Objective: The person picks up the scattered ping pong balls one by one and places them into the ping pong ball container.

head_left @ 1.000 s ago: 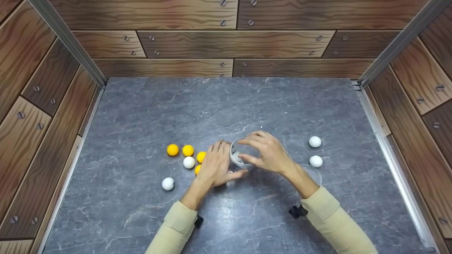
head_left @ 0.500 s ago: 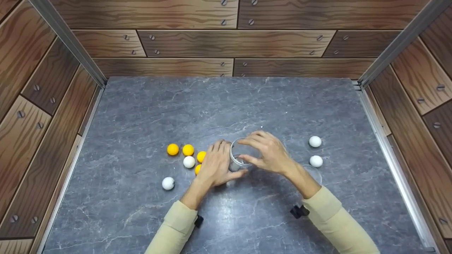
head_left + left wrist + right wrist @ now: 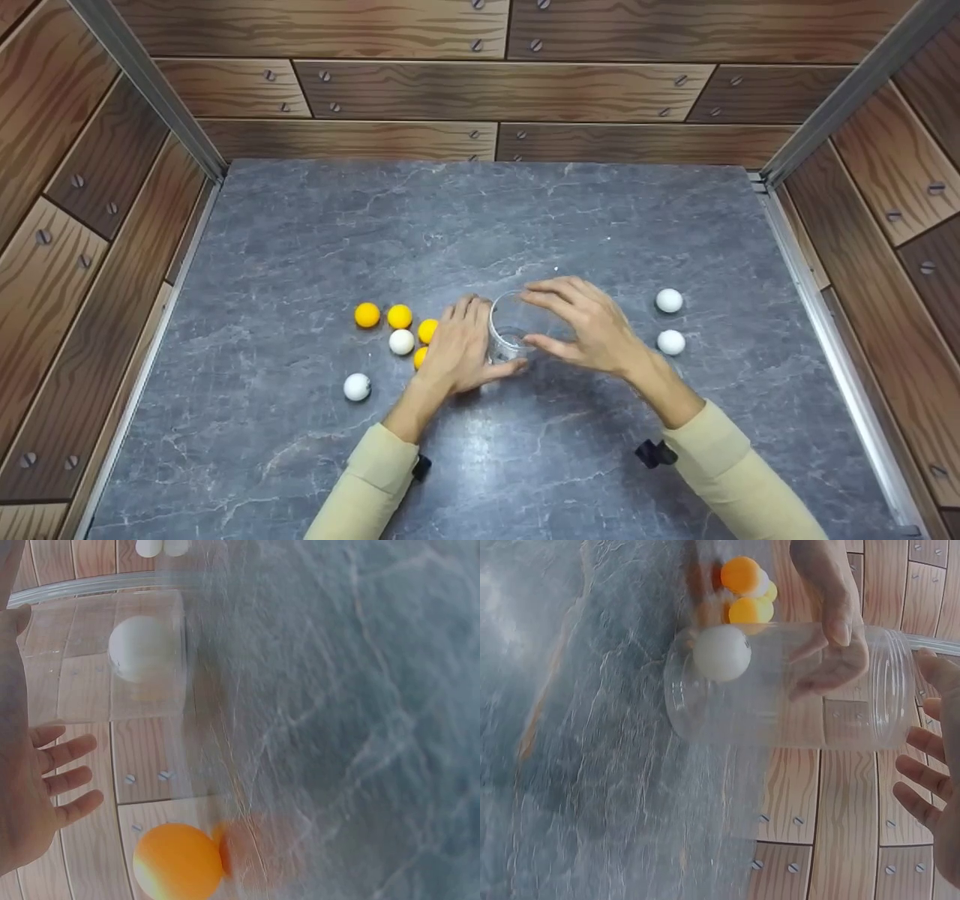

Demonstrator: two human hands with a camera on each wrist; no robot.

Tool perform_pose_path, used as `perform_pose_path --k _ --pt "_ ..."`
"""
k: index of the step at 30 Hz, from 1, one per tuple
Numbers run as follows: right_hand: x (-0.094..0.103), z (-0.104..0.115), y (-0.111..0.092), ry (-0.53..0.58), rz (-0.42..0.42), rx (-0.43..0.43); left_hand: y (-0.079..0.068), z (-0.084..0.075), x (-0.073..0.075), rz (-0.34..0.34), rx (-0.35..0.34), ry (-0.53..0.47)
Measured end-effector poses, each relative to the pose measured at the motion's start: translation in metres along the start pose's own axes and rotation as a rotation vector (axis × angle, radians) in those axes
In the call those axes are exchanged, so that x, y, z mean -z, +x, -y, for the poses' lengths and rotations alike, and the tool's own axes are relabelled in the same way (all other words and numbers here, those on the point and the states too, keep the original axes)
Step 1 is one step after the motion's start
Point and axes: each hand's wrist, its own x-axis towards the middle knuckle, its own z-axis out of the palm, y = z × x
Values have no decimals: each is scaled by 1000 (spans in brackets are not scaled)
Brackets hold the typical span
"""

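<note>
A clear plastic jar (image 3: 510, 337) stands upright on the table, its open mouth upward. My left hand (image 3: 459, 349) grips its left side, fingers behind it and thumb across the near side. Through the jar wall, the right wrist view shows that hand's fingers. A white ball (image 3: 721, 652) shows within the jar's outline near the base. My right hand (image 3: 589, 322) hovers at the jar's right rim, fingers spread and holding nothing. Just left of my left hand lie orange balls (image 3: 428, 331), partly covered by it, and a white ball (image 3: 401, 342).
Two white balls (image 3: 670, 321) lie to the right. At left are further orange balls (image 3: 367, 315) and a lone white ball (image 3: 357, 387). Wood-patterned walls (image 3: 405, 90) with metal rails (image 3: 840, 360) enclose the grey marbled table (image 3: 450, 225).
A white ball in the jar mouth has dropped out of the head view. My right hand has drawn back slightly to the right, its fingers spreading. My left hand stays on the jar.
</note>
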Motion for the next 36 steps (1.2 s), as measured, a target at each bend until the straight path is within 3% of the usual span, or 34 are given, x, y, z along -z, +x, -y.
perform_pose_path --k 9,21,36 --pt "18 -7 -18 -42 26 -55 1 0 -1 -8 8 -4" --pt "44 -18 -43 -143 -37 -78 1 0 -2 -20 12 4" --pt "46 -34 -86 -137 -102 -192 1 0 -2 -22 13 -9"
